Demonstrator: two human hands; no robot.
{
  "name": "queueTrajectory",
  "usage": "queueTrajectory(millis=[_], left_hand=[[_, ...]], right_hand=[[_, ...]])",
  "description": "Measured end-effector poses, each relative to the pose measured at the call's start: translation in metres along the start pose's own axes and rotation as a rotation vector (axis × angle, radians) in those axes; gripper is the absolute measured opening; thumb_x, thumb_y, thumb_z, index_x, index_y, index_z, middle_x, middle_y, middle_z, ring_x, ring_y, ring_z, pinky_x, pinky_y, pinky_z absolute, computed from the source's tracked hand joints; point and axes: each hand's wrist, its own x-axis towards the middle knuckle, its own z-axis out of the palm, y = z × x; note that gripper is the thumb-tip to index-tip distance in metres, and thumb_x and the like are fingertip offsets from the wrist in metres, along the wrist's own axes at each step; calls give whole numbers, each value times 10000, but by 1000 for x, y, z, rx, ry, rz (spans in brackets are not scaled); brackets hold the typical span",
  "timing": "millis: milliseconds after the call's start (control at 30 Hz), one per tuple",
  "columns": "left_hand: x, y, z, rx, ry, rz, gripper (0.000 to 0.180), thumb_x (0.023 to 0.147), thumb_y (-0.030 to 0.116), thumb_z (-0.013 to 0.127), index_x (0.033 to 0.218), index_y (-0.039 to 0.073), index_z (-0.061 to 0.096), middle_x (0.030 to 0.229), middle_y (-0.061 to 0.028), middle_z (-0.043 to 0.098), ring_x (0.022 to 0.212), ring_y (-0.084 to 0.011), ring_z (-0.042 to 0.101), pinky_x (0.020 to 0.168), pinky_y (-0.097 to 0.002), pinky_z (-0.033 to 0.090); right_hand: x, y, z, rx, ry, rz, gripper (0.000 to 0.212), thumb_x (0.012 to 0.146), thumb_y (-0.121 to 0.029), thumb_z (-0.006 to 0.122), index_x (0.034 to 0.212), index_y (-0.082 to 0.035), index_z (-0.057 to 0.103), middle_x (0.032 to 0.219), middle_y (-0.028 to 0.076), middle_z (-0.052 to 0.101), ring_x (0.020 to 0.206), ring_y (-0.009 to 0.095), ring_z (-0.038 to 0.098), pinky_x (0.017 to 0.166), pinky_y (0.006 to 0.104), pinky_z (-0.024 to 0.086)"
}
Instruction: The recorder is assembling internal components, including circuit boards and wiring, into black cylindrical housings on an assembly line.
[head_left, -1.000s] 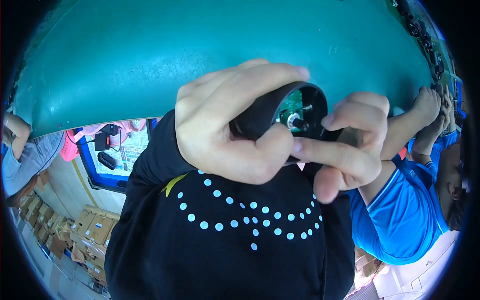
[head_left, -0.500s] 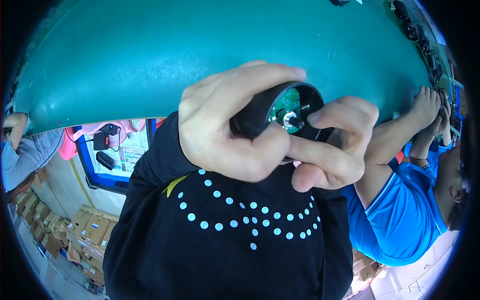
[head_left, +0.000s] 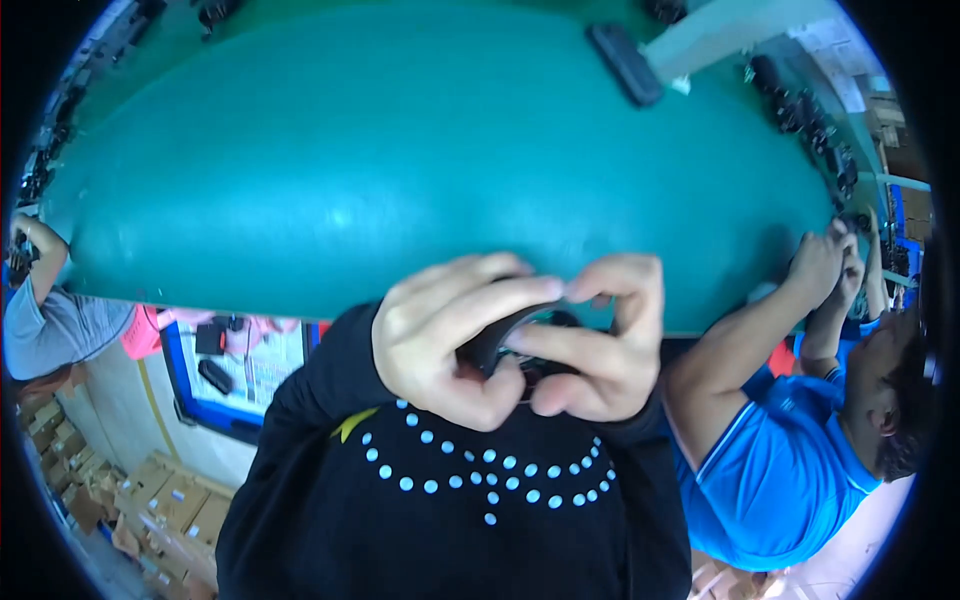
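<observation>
Held in front of my chest, by the near edge of the green table, is a black cup-shaped round housing [head_left: 484, 346]. My left hand [head_left: 435, 335] is closed around its outer side, with the thumb below and the fingers over the top. From the other side, my right hand [head_left: 612, 345] closes on the housing's rim and mouth. One of its fingers reaches across the opening, and the thumb lies below. My fingers largely hide the inside of the housing, and some blur covers them.
The green table [head_left: 300, 180] stretches ahead. A dark oblong block [head_left: 625, 64] lies on its far right part. Black parts [head_left: 800, 115] line the right edge. A co-worker in blue [head_left: 770, 460] sits close on my right, another in grey [head_left: 70, 325] at far left. A blue-rimmed tray [head_left: 215, 415] stands lower left.
Both hands and the housing have moved lower in view, toward my chest. The housing's mouth, with a green circuit board showing before, is now mostly covered. More of the table's far side shows.
</observation>
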Motion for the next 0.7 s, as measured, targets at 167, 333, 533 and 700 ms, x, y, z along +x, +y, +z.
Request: queueTrajectory(millis=[167, 333, 533, 700], left_hand=[[81, 34, -40, 131, -168, -56, 379, 551, 117, 698, 907, 23, 607, 884, -122, 607, 562, -212, 550, 496, -256, 461], [169, 29, -66, 373, -338, -2, 556, 551, 301, 827, 970, 41, 569, 1022, -117, 611, 690, -220, 621, 574, -272, 494], [334, -119, -75, 498, -190, -235, 499, 665, 341, 735, 1036, 36, 600, 957, -93, 647, 805, -263, 620, 756, -333, 483], [439, -273, -61, 1111, -170, 10, 552, 703, 458, 677, 1163, 188, 535, 1057, -28, 593, 806, -214, 622, 729, -327, 497]], right_hand=[[60, -17, -34, 62, 7, 107, 369, 750, -394, 662, 958, -91, 684, 1018, 75, 493, 859, 214, 449, 769, 324, 379], [86, -1, -54, 275, 169, 274, 351, 786, -332, 637, 998, -52, 656, 993, 94, 524, 848, 230, 467, 776, 326, 384], [118, 52, -83, 213, 286, 424, 290, 814, -222, 605, 1001, -1, 630, 900, 114, 559, 775, 225, 498, 723, 306, 414], [148, 101, -91, 209, 187, 394, 240, 785, -129, 627, 988, -2, 626, 845, 93, 575, 706, 203, 516, 666, 291, 433]])
